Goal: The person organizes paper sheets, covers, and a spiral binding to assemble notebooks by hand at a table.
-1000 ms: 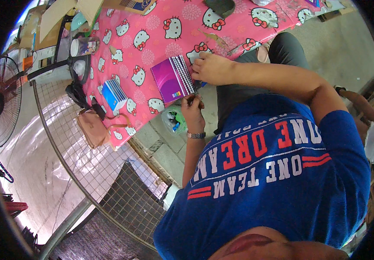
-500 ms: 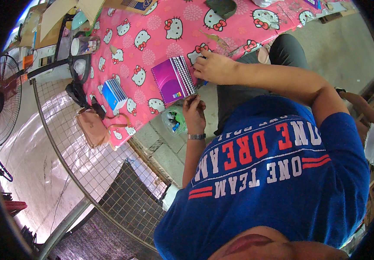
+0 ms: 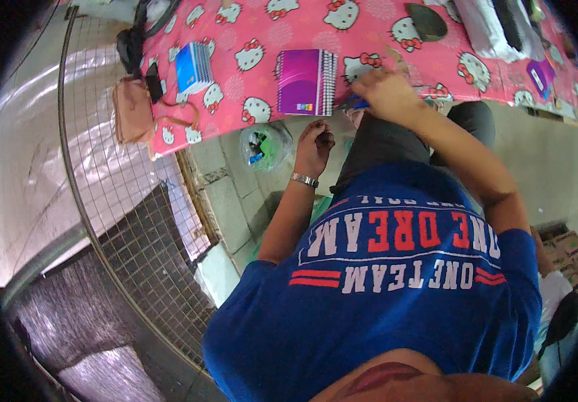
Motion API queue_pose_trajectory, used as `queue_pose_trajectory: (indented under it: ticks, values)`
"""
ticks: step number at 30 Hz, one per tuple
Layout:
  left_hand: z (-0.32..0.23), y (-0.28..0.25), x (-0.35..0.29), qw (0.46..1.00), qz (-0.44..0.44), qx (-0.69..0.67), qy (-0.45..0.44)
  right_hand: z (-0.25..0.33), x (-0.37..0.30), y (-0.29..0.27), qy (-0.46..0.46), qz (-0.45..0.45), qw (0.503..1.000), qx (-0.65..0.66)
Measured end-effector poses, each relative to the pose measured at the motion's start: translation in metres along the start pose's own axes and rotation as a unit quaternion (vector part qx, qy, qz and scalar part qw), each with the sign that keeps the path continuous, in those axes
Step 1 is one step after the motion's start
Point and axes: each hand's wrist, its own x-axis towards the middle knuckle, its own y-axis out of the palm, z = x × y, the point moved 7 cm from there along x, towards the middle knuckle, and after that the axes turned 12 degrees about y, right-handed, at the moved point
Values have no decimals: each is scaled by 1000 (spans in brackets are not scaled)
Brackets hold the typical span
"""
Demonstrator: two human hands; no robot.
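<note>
A stack of purple spiral notebooks (image 3: 296, 84) lies near the front edge of a table with a pink patterned cover (image 3: 232, 94). Just below its near edge is my left hand (image 3: 316, 144), fingers curled together; whatever they pinch is too small to make out. To the right of the spiral bindings, my right hand (image 3: 393, 97) is bent over the table edge. Its fingers are closed, and a blue thing (image 3: 354, 103) of unclear kind shows beneath them. Several blue spiral notebooks (image 3: 194, 68) lie farther left.
Below the table edge sits a clear plastic bag (image 3: 265, 147) with green and blue bits. A brown shoulder bag (image 3: 132, 110) rests at the table's left corner, beside a wire mesh panel (image 3: 115, 181). A dark, rounded object (image 3: 427, 23) and white bundle (image 3: 486, 30) lie toward the far right.
My view has shifted, so the table sits higher in the picture. My left hand has come slightly away from the purple notebooks' near edge, and my right hand is farther from their bindings.
</note>
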Motion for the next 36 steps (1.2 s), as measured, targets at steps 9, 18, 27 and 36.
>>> queue_pose_trajectory:
  ticks: [9,18,27,36]
  values:
    - [-82,-279,30,953,-229,-157,119,-54,-23,-9,25,-83,995,53]
    - [-70,-308,25,786,-285,532,-132,-50,-24,-13,47,-109,991,60]
    - [51,-9,2,496,378,781,36,-56,-32,-15,70,-89,990,82]
    - [-147,169,-19,504,138,659,542,8,-31,-10,-25,-47,973,226]
